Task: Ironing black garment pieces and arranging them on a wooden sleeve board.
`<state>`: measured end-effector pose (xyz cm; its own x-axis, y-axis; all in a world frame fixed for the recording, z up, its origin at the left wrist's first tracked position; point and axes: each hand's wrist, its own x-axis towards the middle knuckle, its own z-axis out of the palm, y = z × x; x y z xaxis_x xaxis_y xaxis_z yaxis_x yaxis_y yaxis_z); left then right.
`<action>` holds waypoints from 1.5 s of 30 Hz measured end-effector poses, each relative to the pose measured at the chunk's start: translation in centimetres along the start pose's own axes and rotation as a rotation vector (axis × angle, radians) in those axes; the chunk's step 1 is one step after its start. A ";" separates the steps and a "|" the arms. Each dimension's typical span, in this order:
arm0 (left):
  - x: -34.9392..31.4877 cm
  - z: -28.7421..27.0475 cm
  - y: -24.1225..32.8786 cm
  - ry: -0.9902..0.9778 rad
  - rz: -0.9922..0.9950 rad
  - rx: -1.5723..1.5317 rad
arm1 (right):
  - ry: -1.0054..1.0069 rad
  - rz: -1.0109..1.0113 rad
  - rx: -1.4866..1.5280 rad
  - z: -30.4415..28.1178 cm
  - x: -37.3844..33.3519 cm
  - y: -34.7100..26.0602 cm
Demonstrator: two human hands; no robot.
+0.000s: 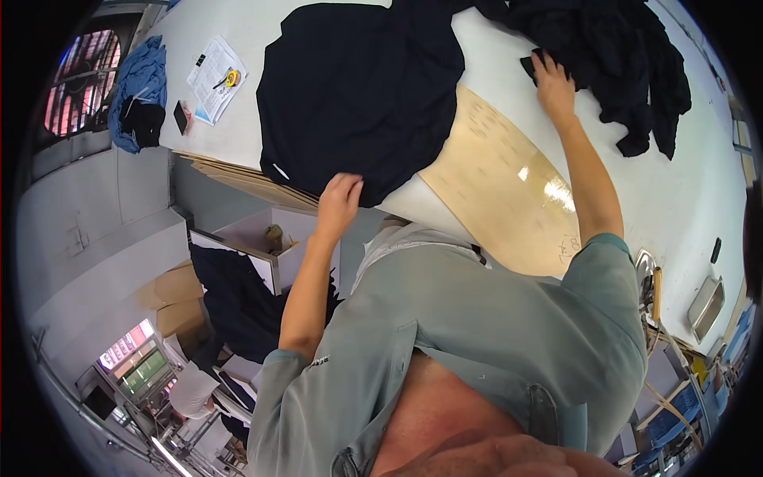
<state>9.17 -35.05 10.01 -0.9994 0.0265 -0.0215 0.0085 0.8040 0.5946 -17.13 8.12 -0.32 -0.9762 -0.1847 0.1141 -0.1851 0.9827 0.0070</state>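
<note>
Logging remotely, I list one dark cloth (362, 99), spread on the white table (493, 63), long axis unclear, at twelve o'clock from the nearer left hand (340, 199); right hand (555, 86), two o'clock, beside the dark heap (616, 60); whether either clamps fabric, I cannot tell.

Your R hand (554, 83) is at the dark cloth pile (616, 48), which blocks far R. Btwn pile & dark garment (358, 95) you've a strip of white tabletop (493, 60), cloth across its far end. Tan sheet (509, 179) is flat, pass over OK. R side: wide lane from pile to metal tray (705, 308). Far L: narrow gap btwn garment & papers (208, 89) w/ tape measure (231, 78).
</note>
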 end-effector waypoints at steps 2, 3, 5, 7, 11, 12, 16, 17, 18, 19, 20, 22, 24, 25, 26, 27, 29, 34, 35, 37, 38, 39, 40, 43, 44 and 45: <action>3.7 2.8 1.3 0.052 0.089 -0.015 | 0.339 -0.079 0.160 -0.3 -5.1 -2.4; 5.1 3.7 1.9 0.075 0.112 -0.018 | 0.289 -0.057 0.269 -1.3 -8.4 -4.2; 8.0 5.9 2.2 0.108 0.219 0.010 | 0.173 -0.009 0.142 -1.6 -15.2 -5.2; 10.0 7.6 2.5 0.102 0.287 0.077 | 0.182 0.121 0.195 -2.9 -20.0 -5.5; 13.0 9.2 1.4 -0.006 0.243 0.317 | 0.105 0.367 0.037 -3.7 -30.2 -5.1; 13.7 9.2 1.2 -0.016 0.250 0.306 | 0.076 0.462 0.000 -3.9 -32.6 -5.2; 16.0 8.5 0.0 -0.054 0.339 0.140 | 0.172 0.703 0.078 -3.6 -41.7 -7.0; 16.6 8.1 -0.4 -0.075 0.358 0.083 | 0.151 0.749 0.077 -3.9 -43.9 -8.0; 16.9 7.5 -1.2 -0.089 0.368 0.032 | 0.157 0.757 0.070 -4.9 -45.5 -8.9; 17.4 7.1 -1.4 -0.108 0.385 -0.025 | -0.031 0.921 0.286 -6.5 -47.0 -9.6; 17.7 6.8 -1.6 -0.125 0.401 -0.082 | -0.220 1.073 0.509 -8.1 -48.5 -10.3; 17.7 6.1 -0.9 -0.174 0.410 -0.118 | -0.052 1.083 0.588 -10.8 -52.4 -11.4; 18.2 4.9 0.3 -0.240 0.396 -0.142 | 0.047 1.139 0.609 -14.5 -53.6 -14.3; 18.4 4.8 0.6 -0.275 0.390 -0.153 | 0.132 1.186 0.642 -16.2 -54.5 -15.7; 18.6 4.7 0.5 -0.270 0.407 -0.168 | 0.162 1.187 0.636 -17.4 -55.6 -16.9; 18.9 4.9 0.3 -0.253 0.430 -0.159 | 0.190 1.184 0.631 -18.5 -56.6 -18.0; 19.3 5.1 -0.1 -0.213 0.473 -0.137 | 0.187 1.157 0.606 -20.0 -58.8 -19.8; 19.4 5.3 1.1 -0.129 0.469 -0.164 | 0.174 1.013 0.485 -22.8 -58.3 -22.1; 19.2 5.1 1.3 -0.085 0.468 -0.142 | 0.142 0.975 0.414 -23.0 -58.0 -21.9; 18.9 5.1 1.6 -0.022 0.552 -0.077 | 0.131 0.943 0.363 -23.5 -56.3 -21.7; 18.4 5.1 2.1 -0.011 0.605 -0.048 | 0.156 0.923 0.360 -23.2 -55.1 -21.2; 17.8 5.2 2.7 -0.043 0.619 -0.066 | 0.154 0.933 0.397 -22.6 -53.8 -20.6; 16.9 5.3 3.6 -0.076 0.632 -0.087 | 0.149 0.943 0.430 -22.0 -52.5 -19.8; 13.9 6.0 8.8 -0.302 0.591 -0.318 | 0.156 0.957 0.711 -18.5 -44.0 -15.5; 12.9 6.7 10.9 -0.397 0.578 -0.439 | 0.164 0.934 0.753 -17.8 -40.6 -14.2; 12.2 7.2 12.9 -0.477 0.581 -0.515 | 0.169 0.905 0.804 -17.2 -37.0 -13.2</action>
<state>-2.63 -20.04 11.64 -0.7220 0.6794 0.1312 0.3760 0.2260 0.8987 23.41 2.20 12.41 -0.7729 0.6245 -0.1123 0.4775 0.4558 -0.7512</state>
